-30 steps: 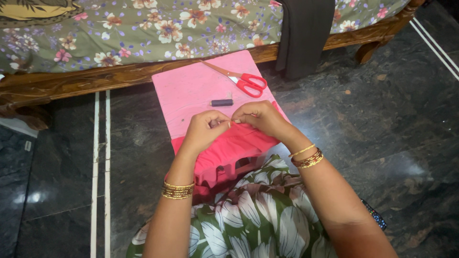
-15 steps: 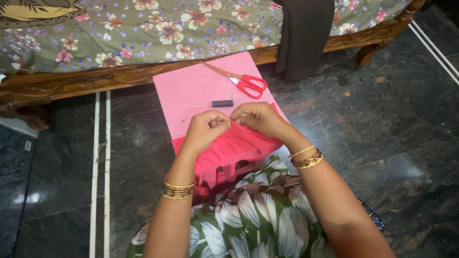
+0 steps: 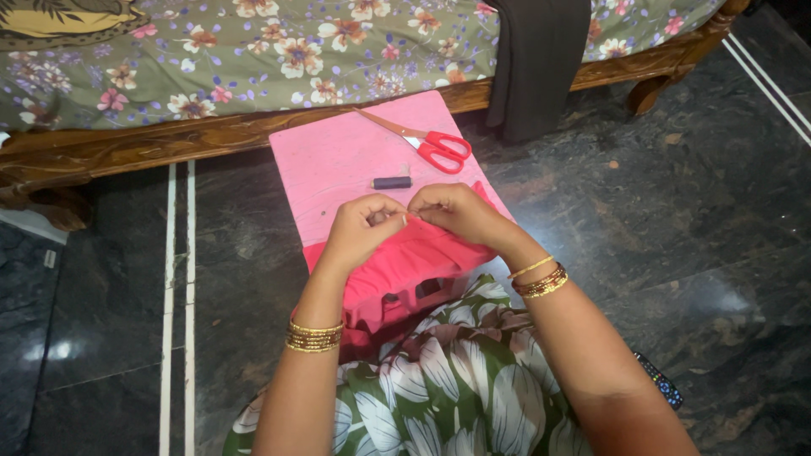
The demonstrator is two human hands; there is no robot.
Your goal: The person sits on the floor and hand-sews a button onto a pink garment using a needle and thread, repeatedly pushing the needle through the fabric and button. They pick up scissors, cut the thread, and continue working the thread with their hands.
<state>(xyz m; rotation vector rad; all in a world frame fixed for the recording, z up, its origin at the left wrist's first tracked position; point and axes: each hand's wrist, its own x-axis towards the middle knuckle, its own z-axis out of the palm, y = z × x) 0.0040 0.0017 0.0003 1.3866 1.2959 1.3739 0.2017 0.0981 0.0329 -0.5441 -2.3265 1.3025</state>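
The left hand (image 3: 365,226) and right hand (image 3: 456,211) met fingertip to fingertip over the near edge of the pink stool (image 3: 338,160), both pinched shut on a fine item too small to identify, while a dark spool (image 3: 392,182) and red scissors (image 3: 427,143) lay just beyond.

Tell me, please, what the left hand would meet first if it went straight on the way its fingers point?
Probably the right hand: the left hand points toward it, fingertips nearly touching over the pink fabric.
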